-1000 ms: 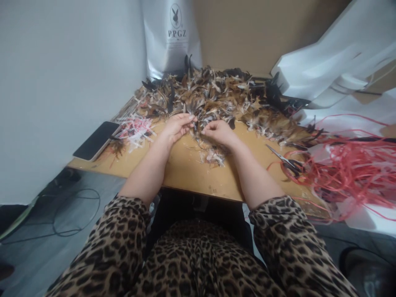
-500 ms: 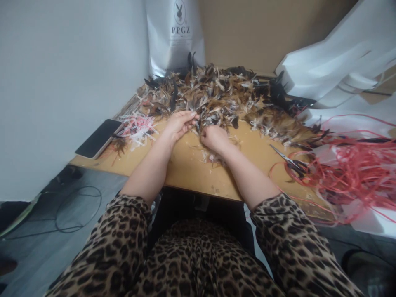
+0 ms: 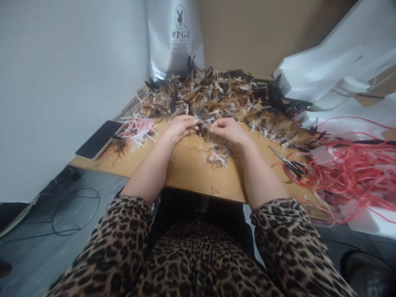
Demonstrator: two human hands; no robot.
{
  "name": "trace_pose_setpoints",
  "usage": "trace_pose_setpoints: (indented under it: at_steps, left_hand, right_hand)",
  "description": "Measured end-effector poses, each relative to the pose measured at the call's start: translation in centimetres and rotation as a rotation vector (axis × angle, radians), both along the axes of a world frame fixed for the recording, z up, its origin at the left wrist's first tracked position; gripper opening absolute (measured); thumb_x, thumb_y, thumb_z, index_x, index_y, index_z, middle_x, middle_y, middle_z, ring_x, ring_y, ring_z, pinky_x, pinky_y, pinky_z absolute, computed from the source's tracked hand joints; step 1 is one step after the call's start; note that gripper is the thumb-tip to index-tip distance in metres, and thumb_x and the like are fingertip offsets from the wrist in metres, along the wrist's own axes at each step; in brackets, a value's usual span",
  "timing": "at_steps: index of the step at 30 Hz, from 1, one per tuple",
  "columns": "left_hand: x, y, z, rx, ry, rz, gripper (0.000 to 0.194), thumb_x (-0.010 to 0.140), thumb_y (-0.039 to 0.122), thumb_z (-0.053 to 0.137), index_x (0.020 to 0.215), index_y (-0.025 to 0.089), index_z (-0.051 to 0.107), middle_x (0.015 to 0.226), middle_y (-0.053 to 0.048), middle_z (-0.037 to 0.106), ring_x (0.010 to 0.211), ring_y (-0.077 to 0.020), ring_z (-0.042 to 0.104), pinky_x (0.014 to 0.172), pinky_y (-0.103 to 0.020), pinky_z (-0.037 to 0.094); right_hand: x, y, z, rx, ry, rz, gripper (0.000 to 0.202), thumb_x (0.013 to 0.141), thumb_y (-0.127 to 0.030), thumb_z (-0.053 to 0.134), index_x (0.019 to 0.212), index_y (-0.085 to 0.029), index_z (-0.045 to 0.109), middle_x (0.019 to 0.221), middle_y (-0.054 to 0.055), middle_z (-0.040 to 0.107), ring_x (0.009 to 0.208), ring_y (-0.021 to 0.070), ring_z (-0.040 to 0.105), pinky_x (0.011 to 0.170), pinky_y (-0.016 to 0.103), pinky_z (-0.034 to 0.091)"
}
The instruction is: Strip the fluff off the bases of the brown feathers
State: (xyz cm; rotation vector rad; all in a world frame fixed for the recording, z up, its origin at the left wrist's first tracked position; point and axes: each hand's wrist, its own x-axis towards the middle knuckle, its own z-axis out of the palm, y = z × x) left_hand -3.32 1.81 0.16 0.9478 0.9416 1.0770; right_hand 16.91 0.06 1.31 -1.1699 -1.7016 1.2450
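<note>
A wide heap of brown and black feathers [image 3: 216, 90] lies across the wooden table [image 3: 198, 173]. At its near edge, my left hand [image 3: 183, 127] pinches a small feather piece between thumb and fingers. Just to the right, my right hand [image 3: 227, 128] has its thumb and fingertips pressed together by the same piece; what they hold is too small to make out. Below my hands lies a small pile of feather scraps and pale bits [image 3: 216, 156].
Left of the heap are pink and white strips [image 3: 139, 128] and a phone [image 3: 98, 139]. To the right lie scissors [image 3: 287, 160], tangled red cord [image 3: 359, 177] and white foam-like sheets [image 3: 321, 62]. A silver bag [image 3: 176, 49] stands at the back.
My right hand has risen and shifted right, turning from a curled fist to a fingertip pinch. The scrap pile beneath it shows more fully. My left hand has barely moved.
</note>
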Motion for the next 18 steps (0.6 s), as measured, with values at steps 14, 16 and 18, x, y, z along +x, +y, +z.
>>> trace_pose_setpoints:
  at_steps: [14,16,18]
  left_hand:
    - [0.5,0.4,-0.2,0.025,-0.184,0.111,0.004,0.075,0.008,0.068,0.074,0.009,0.064,0.073,-0.004,0.069,0.066,-0.0050,0.066,0.070,-0.014,0.053]
    - [0.5,0.5,-0.1,0.075,-0.210,0.151,0.004,0.077,0.009,0.067,0.074,0.010,0.064,0.075,-0.003,0.070,0.069,-0.0045,0.066,0.071,-0.013,0.053]
    - [0.5,0.4,0.1,0.117,-0.216,0.185,0.004,0.078,0.010,0.066,0.075,0.011,0.064,0.076,-0.002,0.070,0.070,-0.0042,0.066,0.071,-0.013,0.052]
  right_hand:
    - [-0.2,0.5,-1.1,0.043,-0.138,-0.088,0.011,0.065,-0.025,0.069,0.069,-0.015,0.067,0.061,0.000,0.062,0.053,0.0079,0.047,0.052,0.022,0.038]
    - [-0.3,0.5,-1.1,0.054,-0.154,-0.134,0.012,0.064,-0.024,0.070,0.071,-0.015,0.069,0.066,0.002,0.065,0.058,0.0089,0.051,0.057,0.023,0.041]
    - [-0.8,0.3,-0.9,0.031,-0.104,-0.128,0.017,0.064,-0.029,0.072,0.074,-0.015,0.069,0.069,0.002,0.065,0.059,0.0090,0.052,0.059,0.024,0.042]
